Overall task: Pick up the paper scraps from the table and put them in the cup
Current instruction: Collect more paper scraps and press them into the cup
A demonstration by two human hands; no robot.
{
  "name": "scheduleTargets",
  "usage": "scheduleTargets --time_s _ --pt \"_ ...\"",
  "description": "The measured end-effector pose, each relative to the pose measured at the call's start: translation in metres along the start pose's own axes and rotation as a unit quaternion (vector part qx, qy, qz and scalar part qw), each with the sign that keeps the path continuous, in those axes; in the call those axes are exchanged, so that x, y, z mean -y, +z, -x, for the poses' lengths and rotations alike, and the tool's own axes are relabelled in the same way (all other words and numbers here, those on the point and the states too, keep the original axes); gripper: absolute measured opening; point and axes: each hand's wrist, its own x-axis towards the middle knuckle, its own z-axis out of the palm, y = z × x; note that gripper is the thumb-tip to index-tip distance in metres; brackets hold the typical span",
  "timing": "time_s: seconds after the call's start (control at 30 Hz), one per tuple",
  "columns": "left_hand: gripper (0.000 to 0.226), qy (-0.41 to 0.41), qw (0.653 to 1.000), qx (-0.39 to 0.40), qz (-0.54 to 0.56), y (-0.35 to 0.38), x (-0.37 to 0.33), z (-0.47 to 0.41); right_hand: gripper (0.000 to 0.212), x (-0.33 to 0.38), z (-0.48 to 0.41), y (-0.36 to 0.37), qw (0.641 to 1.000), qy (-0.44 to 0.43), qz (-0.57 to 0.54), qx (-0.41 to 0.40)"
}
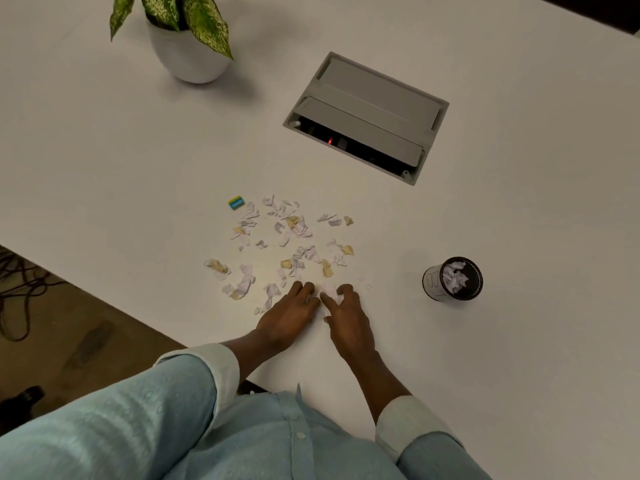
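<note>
White table [104,150] fills most of the view, with dark floor and loose cables [20,289] past its left edge. A grey cable box [367,112] is sunk into the table at the far side, its flap partly open. A potted plant [188,53] in a white pot stands at the far left.

The paper scraps [294,226], white and tan, lie in a loose, roughly round patch at mid-table, just in front of the person. Each piece points its own way, so the patch has no shared long axis.

Both hands are at the near edge of the patch. The left hand [287,320] has its fingers [304,289] bent down onto the scraps; cannot tell if they pinch anything. The right hand [351,327] is just beside it, fingers narrow and pinching white scraps.

The cup [431,280] stands upright to the right, apart from the patch, mouth up, long axis vertical, with some scraps already inside. A small teal and yellow tag [236,203] lies at the patch's far-left edge.

Handling, as a judgement: the scraps are featherlight, soft and crumpled, lie flat and slide easily. Best to rake them into a bunch and pinch the raised, curled edges. The cup looks light and could tip if knocked.
</note>
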Motion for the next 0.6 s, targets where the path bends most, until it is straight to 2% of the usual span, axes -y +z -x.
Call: scheduleTargets --time_s 0.13,0.2,0.33,0.47,0.6 --pt "0.029 -0.023 0.998 -0.015 0.049 -0.001 0.002 -0.002 0.025 -0.002 -0.002 0.002 0.995 -0.037 0.090 -0.030" --pt "0.021 -0.019 0.998 -0.027 0.050 -0.003 0.002 -0.004 0.017 -0.007 0.000 0.002 0.994 -0.037 0.089 -0.043" --pt "0.025 -0.030 0.994 -0.055 0.092 -0.009 -0.001 -0.007 0.011 -0.015 0.006 -0.006 0.997 0.032 -0.012 -0.073" --pt "0.022 -0.050 0.979 -0.104 0.169 -0.019 -0.020 -0.010 0.003 -0.028 0.018 -0.029 0.969 0.133 -0.139 -0.155" --pt "0.013 -0.045 0.962 -0.145 0.229 -0.039 -0.054 -0.025 0.010 -0.046 0.032 -0.058 0.947 0.169 -0.175 -0.210"
